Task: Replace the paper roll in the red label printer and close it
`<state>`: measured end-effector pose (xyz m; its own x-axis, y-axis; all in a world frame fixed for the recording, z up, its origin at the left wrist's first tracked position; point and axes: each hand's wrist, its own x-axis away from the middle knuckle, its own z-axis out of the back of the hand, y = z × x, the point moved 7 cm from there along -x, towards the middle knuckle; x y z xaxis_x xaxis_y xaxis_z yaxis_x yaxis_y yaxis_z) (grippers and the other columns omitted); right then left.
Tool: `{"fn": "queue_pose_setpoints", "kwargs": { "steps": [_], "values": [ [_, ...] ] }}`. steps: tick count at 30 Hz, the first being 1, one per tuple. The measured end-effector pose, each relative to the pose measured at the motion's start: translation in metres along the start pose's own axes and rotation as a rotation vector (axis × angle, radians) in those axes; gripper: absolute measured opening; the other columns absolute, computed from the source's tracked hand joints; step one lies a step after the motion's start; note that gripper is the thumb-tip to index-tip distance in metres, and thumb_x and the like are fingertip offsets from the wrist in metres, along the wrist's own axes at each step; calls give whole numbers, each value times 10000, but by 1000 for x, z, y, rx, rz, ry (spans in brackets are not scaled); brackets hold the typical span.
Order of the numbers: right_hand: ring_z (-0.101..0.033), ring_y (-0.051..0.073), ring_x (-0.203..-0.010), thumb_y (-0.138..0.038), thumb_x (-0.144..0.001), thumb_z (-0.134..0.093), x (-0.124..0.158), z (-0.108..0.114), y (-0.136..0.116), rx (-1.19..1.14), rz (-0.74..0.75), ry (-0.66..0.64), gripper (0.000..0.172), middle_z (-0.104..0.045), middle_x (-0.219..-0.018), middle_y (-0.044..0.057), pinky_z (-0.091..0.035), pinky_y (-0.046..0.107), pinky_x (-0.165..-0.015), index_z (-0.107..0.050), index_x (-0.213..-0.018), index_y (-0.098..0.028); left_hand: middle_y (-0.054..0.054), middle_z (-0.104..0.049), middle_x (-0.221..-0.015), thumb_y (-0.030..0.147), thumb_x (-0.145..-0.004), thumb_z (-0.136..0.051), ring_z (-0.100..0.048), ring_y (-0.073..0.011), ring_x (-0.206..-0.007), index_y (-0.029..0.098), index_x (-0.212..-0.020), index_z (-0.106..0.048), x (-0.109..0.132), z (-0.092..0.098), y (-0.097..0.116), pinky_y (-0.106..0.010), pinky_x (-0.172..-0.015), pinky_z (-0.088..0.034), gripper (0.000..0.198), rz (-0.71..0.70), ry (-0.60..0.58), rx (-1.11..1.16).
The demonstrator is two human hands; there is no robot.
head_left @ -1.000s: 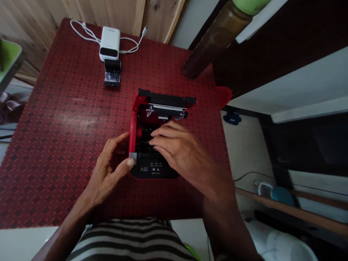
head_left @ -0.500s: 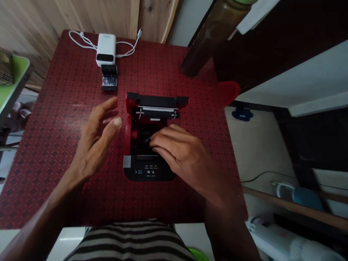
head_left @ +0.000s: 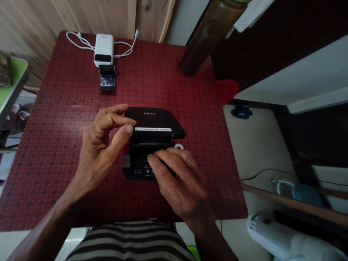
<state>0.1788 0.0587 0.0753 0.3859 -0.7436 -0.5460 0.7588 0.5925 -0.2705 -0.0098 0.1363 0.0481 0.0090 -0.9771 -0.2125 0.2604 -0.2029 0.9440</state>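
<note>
Fingertips of our left hand (head_left: 104, 145) pinch the printer lid (head_left: 154, 121); our right hand (head_left: 176, 177) lies flat, perhaps steadying the printer body (head_left: 137, 171).

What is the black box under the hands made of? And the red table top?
The printer looks like hard plastic: a matte black lid with smooth, rounded moulded corners. The table top is probably a vinyl or laminate sheet, since its printed red diamond pattern shows a soft sheen.
</note>
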Motion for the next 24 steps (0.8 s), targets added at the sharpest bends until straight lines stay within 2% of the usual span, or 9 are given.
{"fn": "queue_pose_setpoints", "kwargs": {
  "steps": [1,4,6,8,11,14,18,24],
  "values": [
    [-810,224,-1085,14,-1075,-698,4,0,0,11,-10,13,274,-893,-1141,76,-696,380,-983,-814,-1210,-194,-47,-778,-1533,380,-1058,-859,-659,-341,-1543,303,-1149,-879,5,0,-5,-533,-1277,-552,121,25,9,26],
    [-816,238,-1167,1,-1053,-757,13,3,2,70,-48,70,259,-900,-1240,110,-682,396,-1047,-800,-1215,-196,-76,-717,-1644,397,-993,-921,-635,-363,-1590,327,-1518,-755,22,-6,-28,-565,-1311,-540,555,177,12,226],
    [-811,276,-1281,-10,-1039,-784,17,2,4,104,-59,77,249,-884,-1357,157,-667,437,-1110,-792,-1206,-194,-83,-678,-1710,407,-977,-937,-608,-367,-1628,329,-1603,-694,33,-11,-41,-561,-1340,-522,676,294,-8,299],
    [-803,304,-1373,-23,-1052,-769,17,-1,7,86,-65,61,227,-865,-1433,176,-651,473,-1163,-773,-1201,-195,-90,-652,-1749,438,-992,-920,-592,-378,-1647,315,-1624,-681,42,-17,-48,-566,-1353,-513,686,380,-48,327],
    [-838,279,-1355,-44,-1095,-711,16,-5,9,19,-74,45,194,-897,-1379,132,-644,464,-1193,-740,-1200,-205,-93,-669,-1735,485,-1021,-884,-608,-385,-1630,293,-1623,-692,47,-21,-48,-577,-1369,-499,661,432,-87,351],
    [-852,252,-1340,-74,-1116,-696,15,-7,9,9,-84,35,171,-911,-1351,97,-642,427,-1203,-737,-1197,-219,-85,-696,-1708,486,-1016,-889,-629,-380,-1609,296,-1617,-704,47,-20,-45,-564,-1359,-516,656,438,-79,360],
    [-851,241,-1345,-110,-1139,-677,14,-7,6,3,-106,25,125,-914,-1339,108,-626,394,-1223,-751,-1190,-198,-78,-730,-1670,456,-1012,-886,-692,-366,-1541,304,-1592,-726,46,-20,-43,-538,-1293,-587,621,449,-62,353],
    [-862,257,-1320,-132,-1136,-687,15,-9,9,-44,-148,31,110,-915,-1333,109,-662,438,-1195,-754,-1185,-203,-77,-753,-1643,419,-999,-889,-734,-360,-1488,323,-1542,-759,43,-21,-46,-530,-1244,-628,567,412,-60,353]
  ]
}}
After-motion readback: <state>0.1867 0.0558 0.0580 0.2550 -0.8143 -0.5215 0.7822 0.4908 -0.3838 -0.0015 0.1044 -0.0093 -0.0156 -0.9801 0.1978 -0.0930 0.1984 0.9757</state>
